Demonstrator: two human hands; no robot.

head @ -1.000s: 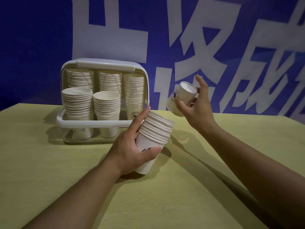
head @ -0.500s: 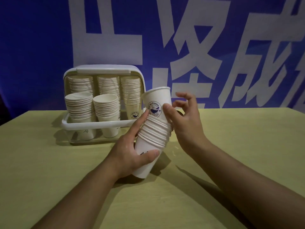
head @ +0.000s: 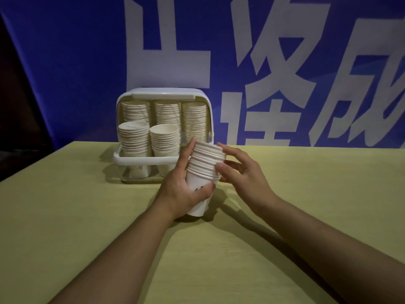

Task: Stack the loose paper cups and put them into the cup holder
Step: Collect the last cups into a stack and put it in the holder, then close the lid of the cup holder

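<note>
A stack of white paper cups (head: 205, 166) leans slightly right, just above the yellow table, in front of the cup holder (head: 144, 160). My left hand (head: 184, 189) grips the stack's lowest cup, thumb across its front and forefinger up the left side. My right hand (head: 242, 173) is at the stack's right side, its thumb and fingertips touching the rims. The white holder, its lid up, has three tall cup stacks at the back and two shorter stacks (head: 134, 137) in front; its front right slot is hidden by my hands.
The yellow table (head: 87, 227) runs to a far edge just behind the holder and a left edge near the dark corner. A blue banner (head: 76, 51) with large white characters hangs behind.
My right hand brought a single cup to the stack and pushed it down; that cup now sits flush in the stack. The head camera has shifted, so the holder appears further right.
</note>
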